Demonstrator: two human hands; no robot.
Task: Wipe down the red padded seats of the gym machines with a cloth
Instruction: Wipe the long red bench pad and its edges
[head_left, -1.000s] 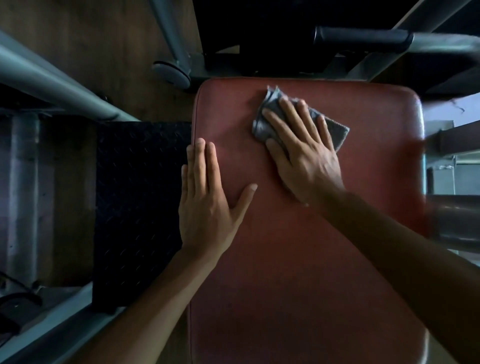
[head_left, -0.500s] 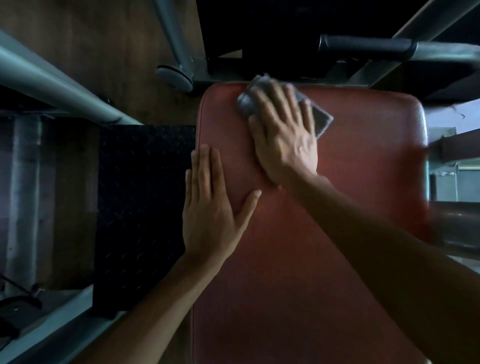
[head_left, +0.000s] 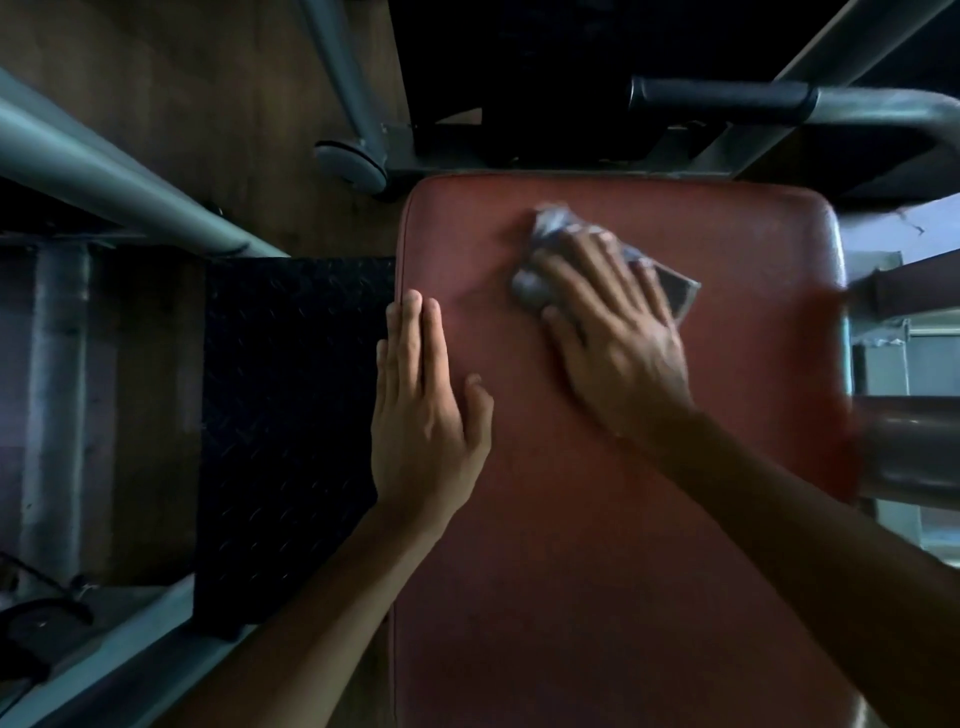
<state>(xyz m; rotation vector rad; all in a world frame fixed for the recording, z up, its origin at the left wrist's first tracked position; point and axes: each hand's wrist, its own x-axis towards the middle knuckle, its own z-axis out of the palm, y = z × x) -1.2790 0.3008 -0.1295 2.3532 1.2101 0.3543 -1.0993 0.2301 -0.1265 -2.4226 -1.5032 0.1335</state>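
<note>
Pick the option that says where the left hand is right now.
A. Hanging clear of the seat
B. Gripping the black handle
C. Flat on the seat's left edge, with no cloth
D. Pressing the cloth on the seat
C: the left hand lies flat along the left edge of the seat, bare, while the right hand presses the cloth.

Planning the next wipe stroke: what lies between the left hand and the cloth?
Only bare red seat pad, per the head view, between left hand and cloth.
</note>
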